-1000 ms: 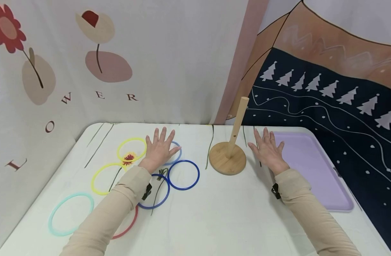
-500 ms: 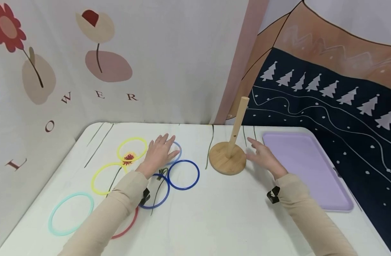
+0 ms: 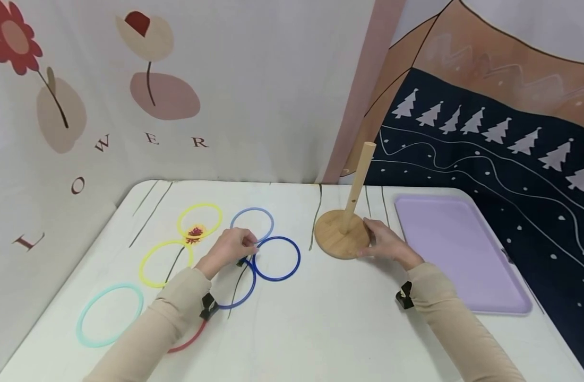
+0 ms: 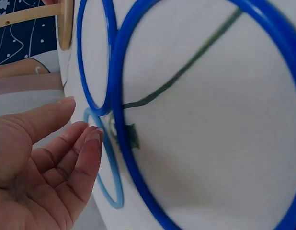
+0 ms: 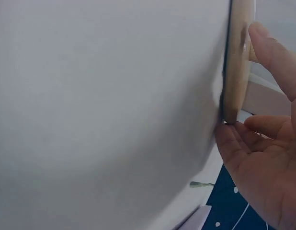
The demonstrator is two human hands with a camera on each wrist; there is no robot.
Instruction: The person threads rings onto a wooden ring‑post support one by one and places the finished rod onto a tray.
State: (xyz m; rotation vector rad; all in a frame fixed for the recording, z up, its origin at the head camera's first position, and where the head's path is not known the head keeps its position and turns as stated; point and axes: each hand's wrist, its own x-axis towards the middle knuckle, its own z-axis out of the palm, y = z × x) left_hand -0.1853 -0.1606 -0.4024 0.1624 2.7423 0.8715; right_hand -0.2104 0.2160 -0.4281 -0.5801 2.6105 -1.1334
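Observation:
My left hand (image 3: 229, 249) hovers where the light blue ring (image 3: 252, 209) and two dark blue rings meet, its fingers bent. In the left wrist view a gap shows between thumb and fingertips, with nothing in it. The light blue ring (image 4: 111, 160) lies just behind those fingertips. One dark blue ring (image 3: 299, 260) is to the right of this hand, the other dark blue ring (image 3: 254, 284) nearer the wrist. My right hand (image 3: 386, 242) grips the right rim of the round wooden base (image 3: 330, 239) of an upright peg stand. Its thumb and fingers (image 5: 229, 141) curl round the edge.
Two yellow rings (image 3: 221, 216) lie at the back left. A turquoise ring (image 3: 80, 318) is at the front left, and a red ring (image 3: 189, 344) is partly hidden under the left forearm. A purple tray (image 3: 456, 246) stands on the right side of the white-covered table (image 3: 320, 329).
Both hands were spread flat above the table. The left has drawn back, its fingers bending near the rings. The right has turned inward and taken hold of the peg stand's base.

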